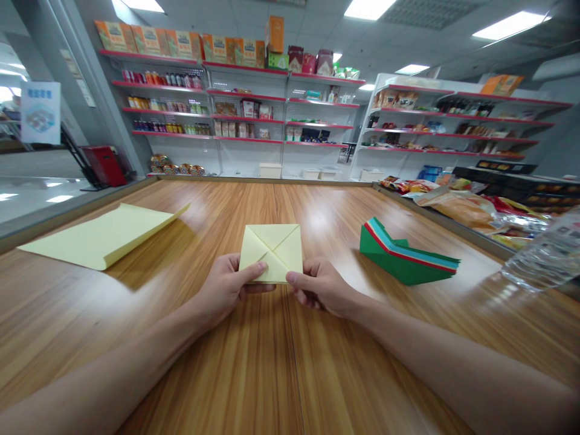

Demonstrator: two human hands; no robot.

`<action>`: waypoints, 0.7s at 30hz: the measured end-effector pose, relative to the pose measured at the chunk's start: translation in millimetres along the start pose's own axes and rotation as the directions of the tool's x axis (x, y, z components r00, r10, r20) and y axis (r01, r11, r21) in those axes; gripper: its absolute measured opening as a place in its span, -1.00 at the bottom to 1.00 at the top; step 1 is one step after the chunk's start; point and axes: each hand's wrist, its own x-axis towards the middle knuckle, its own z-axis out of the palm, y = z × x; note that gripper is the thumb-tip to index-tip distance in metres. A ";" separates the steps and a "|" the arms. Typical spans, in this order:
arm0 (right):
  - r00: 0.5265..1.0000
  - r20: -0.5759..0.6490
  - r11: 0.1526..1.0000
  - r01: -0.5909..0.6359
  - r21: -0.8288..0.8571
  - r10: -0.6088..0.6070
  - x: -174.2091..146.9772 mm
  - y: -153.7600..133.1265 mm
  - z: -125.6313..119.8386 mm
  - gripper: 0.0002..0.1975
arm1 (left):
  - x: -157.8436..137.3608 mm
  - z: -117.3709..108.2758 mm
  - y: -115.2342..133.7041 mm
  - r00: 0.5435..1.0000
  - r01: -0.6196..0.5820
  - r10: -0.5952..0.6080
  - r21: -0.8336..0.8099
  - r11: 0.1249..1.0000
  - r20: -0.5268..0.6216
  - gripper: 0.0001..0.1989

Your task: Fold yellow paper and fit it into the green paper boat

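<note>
Between my hands is a pale yellow folded paper square, with creases crossing from its corners to the middle. My left hand grips its lower left part, thumb on top and fingers underneath. The lower right corner is pinched by my right hand, thumb on the face and fingers curled behind. Off to the left, a yellow paper sheet lies with its right edge curling up. A green folded paper piece with red, white and blue layers rests to the right of my right hand.
The wooden table has a raised rim. At right stand a clear plastic bottle and snack packets beyond the edge. Stocked shelves line the back, and a red box stands on the floor at left.
</note>
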 end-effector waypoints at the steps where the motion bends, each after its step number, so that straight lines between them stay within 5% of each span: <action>1: 1.000 0.016 1.000 -0.002 -0.023 0.002 -0.2 -1.0 -0.3 -0.60 | 0.0 0.0 -0.1 1.000 0.002 -0.002 0.006 1.000 -0.002 -0.72; 8: 0.996 0.082 0.999 -0.022 0.036 0.019 0.8 -2.1 0.1 -0.62 | 0.6 4.0 -0.2 0.999 0.027 -0.028 -0.027 0.999 -0.027 -0.74; 14: 0.996 0.073 0.992 0.044 0.116 -0.053 3.4 -0.5 6.8 -0.65 | 6.7 3.0 -0.8 0.958 -0.220 0.206 -0.050 0.974 -0.200 -0.82; 18: 0.969 -0.217 0.949 0.177 0.260 -0.122 11.9 -2.6 -9.9 -0.55 | 6.0 -8.6 5.2 0.949 -0.259 0.285 0.185 0.948 -0.135 -0.79; 21: 0.895 -0.396 0.959 0.264 0.101 -0.204 15.1 -6.9 -21.2 -0.46 | 0.5 -8.4 12.3 0.975 -0.221 0.213 0.362 0.906 0.060 -0.59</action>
